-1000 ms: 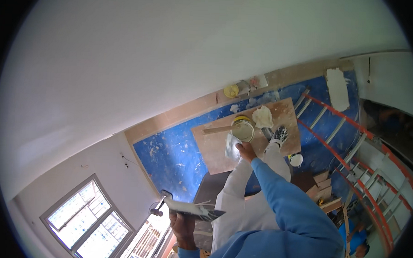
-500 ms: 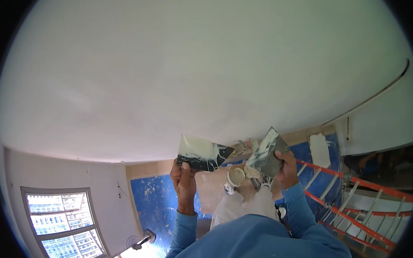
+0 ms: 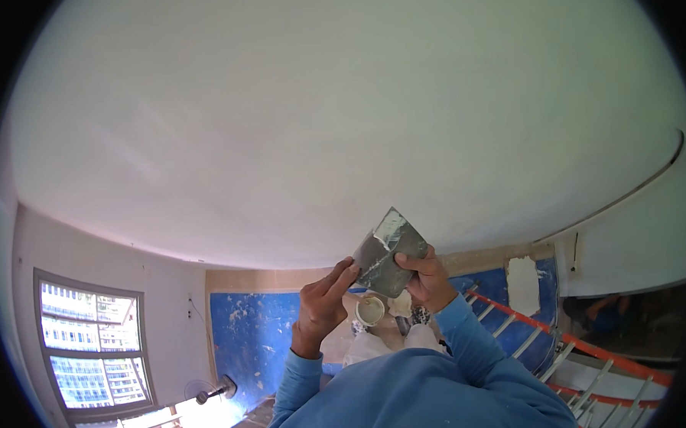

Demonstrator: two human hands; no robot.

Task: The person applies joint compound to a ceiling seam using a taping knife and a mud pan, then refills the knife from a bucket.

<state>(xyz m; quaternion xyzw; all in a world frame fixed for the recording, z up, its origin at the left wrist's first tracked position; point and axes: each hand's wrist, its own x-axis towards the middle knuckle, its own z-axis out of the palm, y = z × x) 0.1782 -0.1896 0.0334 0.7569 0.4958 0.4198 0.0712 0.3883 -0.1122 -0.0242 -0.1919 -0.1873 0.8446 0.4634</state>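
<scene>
In front of me my right hand [image 3: 424,277] grips a grey flat putty blade [image 3: 393,247], thumb across its face, pale compound smeared along the top. My left hand [image 3: 324,297] pinches the dark blade at the lower left edge of that one; the two blades overlap, so their boundary is hard to tell. Beyond them is the broad white plastered surface [image 3: 339,122]. Below, between my hands, a pail [image 3: 369,311] of pale compound stands by my shoes, beside a lump of whitish material [image 3: 400,299].
A blue floor covering [image 3: 249,340] spattered white lies below, with a pale board [image 3: 522,283] on it. Red-railed ladders [image 3: 596,366] lie at the right. A window [image 3: 92,341] and a fan [image 3: 205,395] are at lower left. A dark opening [image 3: 614,310] shows at far right.
Both hands rose from low down, and in the last half second came together, bringing the two separate blades into overlap. The view tilted toward the white surface.
</scene>
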